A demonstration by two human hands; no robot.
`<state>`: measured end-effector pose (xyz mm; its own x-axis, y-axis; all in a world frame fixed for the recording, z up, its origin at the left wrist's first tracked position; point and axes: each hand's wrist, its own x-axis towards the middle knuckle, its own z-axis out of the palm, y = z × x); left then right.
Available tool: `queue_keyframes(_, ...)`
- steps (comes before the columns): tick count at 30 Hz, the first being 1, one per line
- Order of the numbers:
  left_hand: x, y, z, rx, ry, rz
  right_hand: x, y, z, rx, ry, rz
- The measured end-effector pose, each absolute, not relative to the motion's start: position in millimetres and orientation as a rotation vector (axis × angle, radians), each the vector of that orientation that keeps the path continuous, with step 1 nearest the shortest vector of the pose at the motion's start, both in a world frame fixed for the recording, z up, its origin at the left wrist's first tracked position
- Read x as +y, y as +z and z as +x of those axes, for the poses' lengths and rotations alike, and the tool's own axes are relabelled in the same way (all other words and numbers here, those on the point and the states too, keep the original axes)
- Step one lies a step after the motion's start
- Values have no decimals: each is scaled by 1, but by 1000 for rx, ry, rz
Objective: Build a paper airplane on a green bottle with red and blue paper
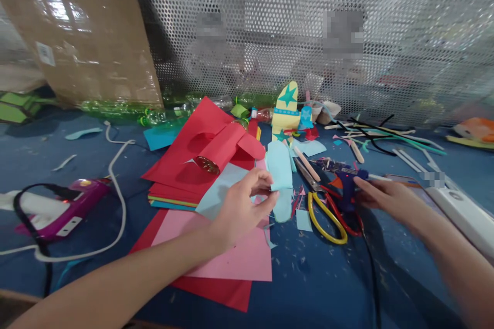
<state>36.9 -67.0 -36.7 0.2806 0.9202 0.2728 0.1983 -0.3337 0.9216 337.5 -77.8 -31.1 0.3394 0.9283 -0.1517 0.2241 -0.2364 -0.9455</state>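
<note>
A smooth light-blue paper piece point(280, 164), long and rounded at its far end, is pinched at its near left edge between the thumb and fingers of the left hand point(250, 200); that grip is closed on the paper. All directions are given from this piece, which lies near the middle of the blue counter point(309, 277).

At 3 o'clock, the back of a hard plastic purple-blue glue gun point(348, 187) is touched by the fingers of the right hand point(380, 196); whether that grip is closed around it cannot be told. Between paper and gun, at 4 o'clock, metal-bladed scissors point(312, 177) are laid with one yellow and one red looped handle, beside a flat, round-ended wooden stick point(306, 163).

At 12 o'clock, a yellow paper plane shape point(286, 121) is decorated with teal stars, and behind it a perforated metal sheet point(278, 20) is seen. At 10 o'clock, a cylindrical bottle wrapped in matte red paper point(221, 149) is rested on stacked red sheets point(173, 167), with clear green plastic bottles point(116, 108) and a tape-glossed brown cardboard panel point(85, 31) farther off. Flat pink paper point(231, 257) is spread at 7 o'clock. A glossy purple power strip point(73, 211) is placed well apart at 9 o'clock; thin, flexible stems point(389, 136) are heaped at 2 o'clock.
</note>
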Motion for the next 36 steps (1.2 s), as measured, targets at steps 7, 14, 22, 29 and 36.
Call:
queue_keyframes(7,-77,-31,40,1010,1066,1746,-103,-6,317,-1518,717,-1790)
queue_keyframes(14,-90,-26,46,907,1106,1829,-131,-23,245,-1700,706,-1330)
queue_keyframes(22,-94,-31,45,862,1112,1954,-133,-21,240,-1712,686,-1371)
queue_keyframes(29,-95,-28,46,858,1134,2004,-133,-17,233,-1536,920,-1387)
queue_keyframes(36,-96,-23,46,891,1131,2041,-129,-16,237,-1451,1122,-1376)
